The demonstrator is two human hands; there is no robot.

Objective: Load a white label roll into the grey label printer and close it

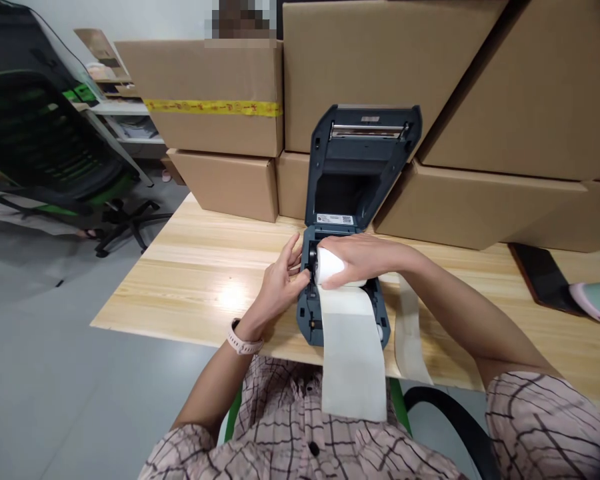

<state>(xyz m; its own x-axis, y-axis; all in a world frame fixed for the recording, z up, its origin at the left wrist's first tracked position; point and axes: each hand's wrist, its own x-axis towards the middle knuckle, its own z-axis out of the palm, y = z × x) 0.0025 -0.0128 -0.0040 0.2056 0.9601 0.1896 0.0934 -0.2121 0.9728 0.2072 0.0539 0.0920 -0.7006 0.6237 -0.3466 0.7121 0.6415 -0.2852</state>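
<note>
A dark grey label printer (pixel 306 320) stands on the wooden table with its lid (pixel 363 160) raised. My right hand (pixel 357 257) is wrapped over a white label roll (pixel 329 267) inside the printer's bay, and covers much of it. From the roll, a loose strip of labels (pixel 353 360) runs down over the printer's front and hangs past the table edge. My left hand (pixel 283 277) grips the printer's left side, the thumb over the rim by the black roll holder (pixel 313 257) and the other fingers outside, partly hidden.
Cardboard boxes (pixel 380 60) are stacked along the back of the table (pixel 180 280). Right of the printer lies another paper strip (pixel 409 333). Farther right are a dark flat object (pixel 545 277) and a green-and-pink cup (pixel 597 301). An office chair (pixel 45 140) stands left; a person is behind the boxes.
</note>
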